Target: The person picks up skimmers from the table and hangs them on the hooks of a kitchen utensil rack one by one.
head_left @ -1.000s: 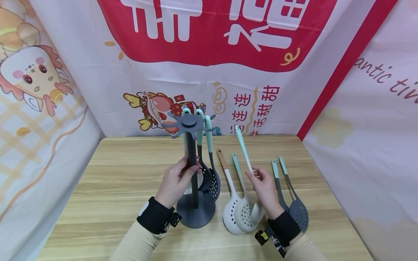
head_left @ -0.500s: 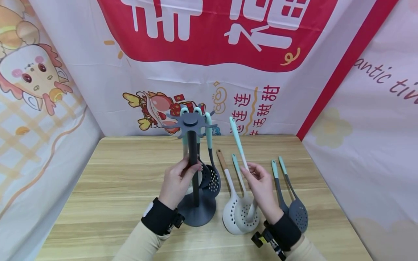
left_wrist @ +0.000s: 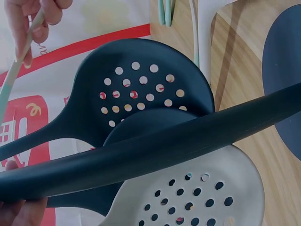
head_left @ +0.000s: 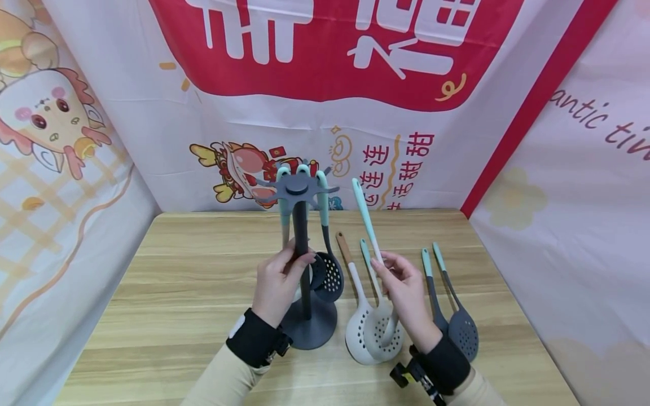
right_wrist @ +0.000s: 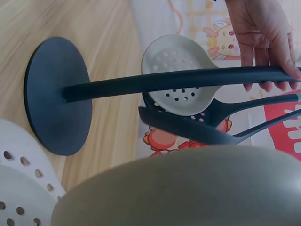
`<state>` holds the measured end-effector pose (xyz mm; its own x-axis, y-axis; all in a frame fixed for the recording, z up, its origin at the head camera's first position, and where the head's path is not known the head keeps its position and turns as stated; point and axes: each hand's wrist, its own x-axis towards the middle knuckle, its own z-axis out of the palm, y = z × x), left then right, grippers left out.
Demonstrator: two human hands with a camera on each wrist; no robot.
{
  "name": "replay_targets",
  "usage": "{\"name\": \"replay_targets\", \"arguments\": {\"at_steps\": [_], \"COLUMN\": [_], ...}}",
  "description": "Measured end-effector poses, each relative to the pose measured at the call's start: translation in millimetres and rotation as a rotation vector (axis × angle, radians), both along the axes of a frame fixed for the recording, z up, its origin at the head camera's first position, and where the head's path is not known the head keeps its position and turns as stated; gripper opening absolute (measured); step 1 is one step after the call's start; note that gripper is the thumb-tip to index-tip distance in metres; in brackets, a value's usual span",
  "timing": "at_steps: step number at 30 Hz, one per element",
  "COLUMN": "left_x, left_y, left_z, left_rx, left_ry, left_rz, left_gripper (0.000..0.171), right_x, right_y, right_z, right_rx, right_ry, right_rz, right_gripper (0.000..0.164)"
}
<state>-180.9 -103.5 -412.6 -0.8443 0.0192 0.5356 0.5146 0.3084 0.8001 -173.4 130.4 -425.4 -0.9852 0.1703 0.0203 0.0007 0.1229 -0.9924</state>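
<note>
My left hand [head_left: 276, 282] grips the dark pole [head_left: 301, 225] of a utensil stand, which has a round base [head_left: 317, 327] and a hooked top [head_left: 297, 189]. On its hooks hang a dark skimmer [head_left: 331, 279], a light grey skimmer [left_wrist: 244, 183] and another dark utensil partly hidden behind the pole. To the right, my right hand [head_left: 406, 285] pinches the shaft of a light grey ladle with a mint handle [head_left: 363, 208]. Its handle points up and toward the stand, and its bowl [right_wrist: 188, 188] fills the bottom of the right wrist view.
Beneath the ladle, a white skimmer with a wooden handle [head_left: 355, 338] and a light grey skimmer [head_left: 374, 335] overlap on the wooden table [head_left: 178, 293]. Farther right lie a dark utensil with a mint handle [head_left: 430, 270] and a dark slotted turner [head_left: 464, 332]. Printed cloth hangs behind.
My right hand has moved left and slightly up with the ladle, bringing its handle nearer the stand. The stand has turned slightly in my left hand, and its hanging utensils have shifted.
</note>
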Motion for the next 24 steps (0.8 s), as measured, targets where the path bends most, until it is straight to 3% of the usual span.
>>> {"name": "replay_targets", "arguments": {"at_steps": [13, 24], "left_x": [-1.1, 0.8], "left_y": [3.9, 6.0], "left_z": [-3.1, -1.0], "left_rx": [0.012, 0.041], "left_ry": [0.027, -0.002], "left_rz": [0.049, 0.053], "left_gripper": [0.024, 0.022], "right_x": [7.6, 24.5], "right_y": [-3.4, -11.6], "right_z": [10.2, 32.4], "right_rx": [-0.058, -0.049], "right_ry": [0.063, 0.157], "right_rz": [0.061, 0.130], "right_gripper": [0.017, 0.016]}}
